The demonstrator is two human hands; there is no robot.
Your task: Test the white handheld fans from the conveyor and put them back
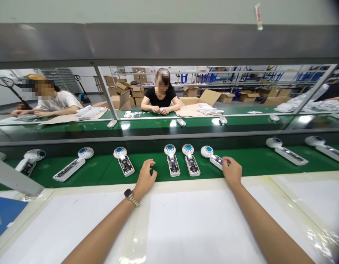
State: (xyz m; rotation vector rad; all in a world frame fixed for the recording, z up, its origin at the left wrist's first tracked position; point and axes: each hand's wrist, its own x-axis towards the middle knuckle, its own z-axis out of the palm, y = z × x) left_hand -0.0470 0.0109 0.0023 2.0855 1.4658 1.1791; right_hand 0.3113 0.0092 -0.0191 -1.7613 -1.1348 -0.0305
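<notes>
Our right hand [232,171] is at the lower right, and its fingers [226,160] pinch a white gadget [216,160] on the green belt [154,154]. Our left hand [144,179] hangs over the belt, fingers curled and narrow, holding nothing, just beside another gadget [125,165]

One head-worn camera, facing forward and down across the white workbench [196,227] onto the green conveyor belt [158,156] (close, wide view).
</notes>
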